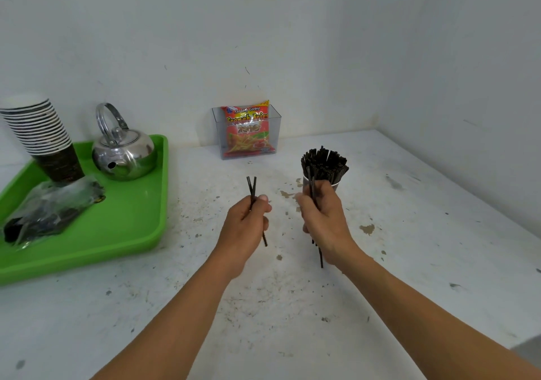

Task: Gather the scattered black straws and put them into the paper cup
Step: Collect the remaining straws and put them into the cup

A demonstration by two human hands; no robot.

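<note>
While the paper cup (336, 185) just behind the right hand (322, 218) is already crammed with black straws (325, 163), that hand grips a small bunch (321, 258) and the left hand (246, 221) pinches two crossed straws (252, 186). Risk: forced entry could topple the cup, scattering straws across the worktop (409, 233).

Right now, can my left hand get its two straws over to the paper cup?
Probably yes. The left hand grips two straws near the paper cup, with only table between. But the right hand, gripping more straws, sits in front of the cup, which is already packed.
</note>
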